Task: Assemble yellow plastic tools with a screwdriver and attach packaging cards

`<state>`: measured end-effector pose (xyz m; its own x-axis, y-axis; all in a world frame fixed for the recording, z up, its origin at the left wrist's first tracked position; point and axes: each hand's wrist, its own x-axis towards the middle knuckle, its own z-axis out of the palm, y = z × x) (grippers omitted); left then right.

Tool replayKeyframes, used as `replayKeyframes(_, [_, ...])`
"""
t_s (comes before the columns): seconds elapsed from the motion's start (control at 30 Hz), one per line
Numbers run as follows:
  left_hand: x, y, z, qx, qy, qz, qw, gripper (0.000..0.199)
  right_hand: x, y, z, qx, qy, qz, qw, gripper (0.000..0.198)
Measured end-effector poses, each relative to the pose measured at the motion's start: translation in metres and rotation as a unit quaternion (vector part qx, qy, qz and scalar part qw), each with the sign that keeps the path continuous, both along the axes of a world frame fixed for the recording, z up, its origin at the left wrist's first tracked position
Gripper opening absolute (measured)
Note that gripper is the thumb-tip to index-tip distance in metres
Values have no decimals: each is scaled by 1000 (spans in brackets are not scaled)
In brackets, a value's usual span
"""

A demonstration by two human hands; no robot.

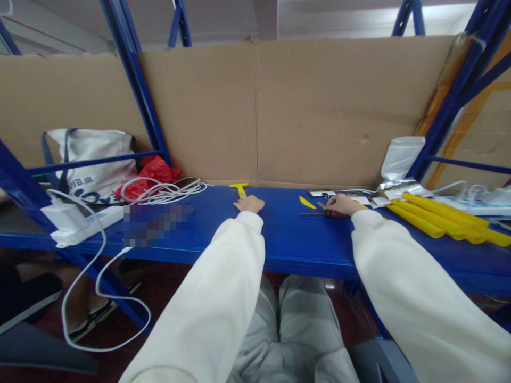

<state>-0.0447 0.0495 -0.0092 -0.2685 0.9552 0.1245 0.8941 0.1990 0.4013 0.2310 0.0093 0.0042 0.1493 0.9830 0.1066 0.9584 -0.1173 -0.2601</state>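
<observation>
My left hand point(250, 204) is closed around the lower end of a yellow T-shaped tool point(239, 186), whose crossbar points toward the cardboard at the back. To the right, my right hand point(341, 203) is closed, its fingertips pinched low over the blue tabletop. Whatever it holds is too small to make out. A screwdriver point(332, 214) with a red and black handle lies beside that hand, its thin shaft pointing left. Just beyond the shaft is a flat yellow pointed piece point(306, 202). Small thin pieces point(321, 205) lie by my right fingertips.
Several yellow tubes point(443, 215) lie at the right, with silver foil packaging point(403, 183) behind them. Cardboard point(311, 106) walls the back. At the left are a coiled white cable point(167, 192), a power strip point(88, 226) and a cloth bag point(96, 154). Blue posts point(139, 85) frame the bench.
</observation>
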Motion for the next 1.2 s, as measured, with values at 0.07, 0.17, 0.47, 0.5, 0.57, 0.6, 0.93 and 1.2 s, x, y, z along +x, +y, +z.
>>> replayKeyframes(0.07, [2,-2,1,8,8,-9,1000,49,-1,3,0,-11,4,-8,1000,11])
replayKeyframes(0.17, [4,-5,3,17,12,-16,1000,47,-2,6,1,-28,-3,-24,999,15])
replayKeyframes(0.47, [7,-9,7,81,-12,-39,996,43,2,24,-7,-17,-2,-22,1000,21])
replayKeyframes(0.5, [7,-9,7,84,-10,-43,996,42,2,27,-9,-13,-6,-18,1000,21])
replayKeyframes(0.57, [8,-9,7,87,-4,-50,995,41,3,32,-12,0,-8,-15,1000,18])
replayKeyframes(0.6, [8,-9,7,88,0,-52,995,41,2,33,-14,8,-5,-16,1000,15])
replayKeyframes(0.93, [11,-13,7,102,27,-78,991,37,-4,19,-15,94,-2,-46,994,2])
replayKeyframes(1.2, [12,-11,2,86,20,-86,992,42,-10,20,-15,164,38,-14,986,6])
